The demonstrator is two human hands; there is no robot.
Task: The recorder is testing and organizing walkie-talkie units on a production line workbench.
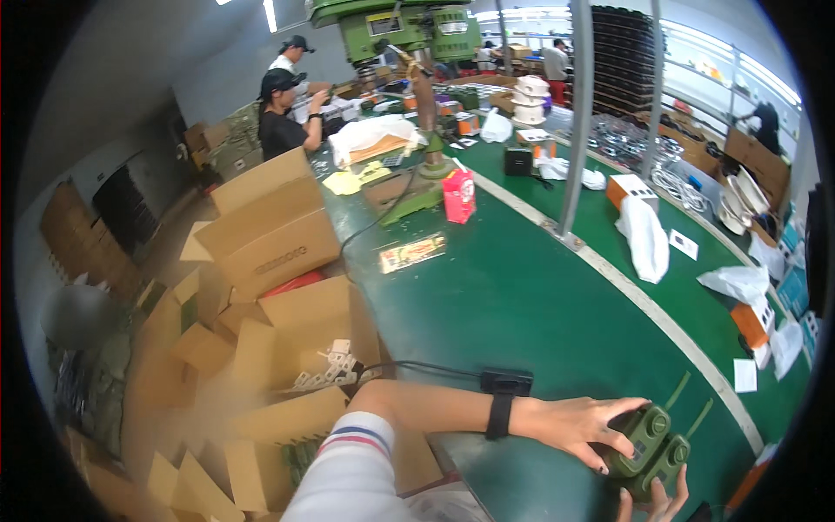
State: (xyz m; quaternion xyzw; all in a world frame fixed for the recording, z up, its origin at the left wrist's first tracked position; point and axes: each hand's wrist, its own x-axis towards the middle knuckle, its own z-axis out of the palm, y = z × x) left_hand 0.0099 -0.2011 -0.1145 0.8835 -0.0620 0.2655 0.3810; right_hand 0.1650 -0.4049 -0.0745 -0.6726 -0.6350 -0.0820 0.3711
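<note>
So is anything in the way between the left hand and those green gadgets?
Nothing visible: the left hand has its fingers right on the green gadgets, with the right hand touching their lower side.

1. Two radios (642, 438) in hard-looking, moulded plastic, with a low, mostly matt sheen.
2. Surface (531, 304): smooth and somewhat glossy, with soft pale reflections.
3. Open boxes (277, 252) of plain cardboard, dry and matt, with creased flaps.
4. Sleeve (344, 474) of soft, matt knitted cloth, its cuff striped.
5. Wrist strap (498, 416): dark and matt; whether cloth or rubber is unclear.
6. Upright post (575, 122) of smooth grey metal, dully shining.
7. Drill press (409, 36) of painted metal, its column (424, 104) brownish and rough-looking.
8. Bags (644, 242) of thin, crinkled white plastic.
9. Flat sheet (745, 375) of matt white paper.
</note>
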